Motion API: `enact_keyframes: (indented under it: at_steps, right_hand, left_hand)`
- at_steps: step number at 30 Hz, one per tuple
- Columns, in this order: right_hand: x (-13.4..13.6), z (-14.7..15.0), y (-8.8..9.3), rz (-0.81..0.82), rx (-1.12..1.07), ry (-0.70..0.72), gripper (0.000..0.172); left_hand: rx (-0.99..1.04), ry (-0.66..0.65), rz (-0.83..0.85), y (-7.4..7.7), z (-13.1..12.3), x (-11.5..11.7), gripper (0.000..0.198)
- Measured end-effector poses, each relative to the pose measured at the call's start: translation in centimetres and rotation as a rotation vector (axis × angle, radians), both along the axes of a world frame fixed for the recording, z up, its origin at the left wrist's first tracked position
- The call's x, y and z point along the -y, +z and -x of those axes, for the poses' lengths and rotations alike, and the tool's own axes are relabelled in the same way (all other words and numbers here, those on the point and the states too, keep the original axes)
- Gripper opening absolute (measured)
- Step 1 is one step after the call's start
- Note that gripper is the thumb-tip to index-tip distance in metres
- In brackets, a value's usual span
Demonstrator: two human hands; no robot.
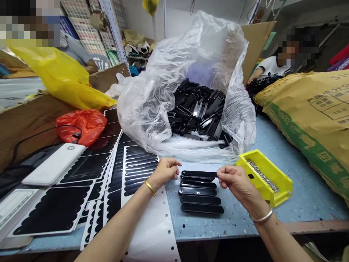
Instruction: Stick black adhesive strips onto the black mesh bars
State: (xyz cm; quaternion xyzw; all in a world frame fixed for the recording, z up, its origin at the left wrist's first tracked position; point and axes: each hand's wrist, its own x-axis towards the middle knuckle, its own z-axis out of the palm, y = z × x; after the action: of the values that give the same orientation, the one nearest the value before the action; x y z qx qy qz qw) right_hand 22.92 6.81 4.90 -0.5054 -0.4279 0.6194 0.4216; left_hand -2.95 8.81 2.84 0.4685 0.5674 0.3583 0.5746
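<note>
My right hand (231,180) pinches the right end of a black strip (197,175), which has a light patterned lower edge. Several glossy black handle-like pieces with rounded ends (201,209) lie in a row just below it on the blue table (201,229). My left hand (167,169) hovers by the strip's left end, fingers loosely bent and apart, with nothing visible in them. Beneath the left forearm is a white sheet of black rounded-end stickers (140,169), some of its backing bare.
Behind, a clear plastic bag (147,105) holds many black pieces (199,109). A yellow bin (282,196) with small metal parts stands right, near a large yellow sack (313,109). Left are more sticker sheets (51,209), a white power bank (53,163) and a red bag (81,125). Another person sits back right.
</note>
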Motion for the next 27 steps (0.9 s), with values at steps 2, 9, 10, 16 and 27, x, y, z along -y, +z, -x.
enact_keyframes:
  at_steps: [2,9,10,16,27]
  right_hand:
    - [0.0,0.4,-0.1,0.01,0.013,-0.002,0.024]
    - [-0.3,1.0,-0.4,0.028,0.045,-0.02,0.024]
    - [-0.3,0.9,-0.4,0.029,0.049,-0.025,0.024]
    - [-0.5,0.7,-0.8,0.051,0.051,-0.049,0.023]
    - [-0.6,0.8,-1.3,0.077,0.069,-0.076,0.023]
  left_hand:
    - [-0.009,-0.035,0.004,-0.3,0.0,0.1,0.022]
    - [-0.084,-0.084,0.004,-0.8,-0.2,0.2,0.023]
    - [-0.093,-0.091,0.001,-0.9,-0.3,0.2,0.023]
    - [-0.076,-0.11,-0.016,-1.4,-0.4,0.2,0.022]
    - [-0.08,-0.117,-0.007,-0.9,-0.5,0.3,0.02]
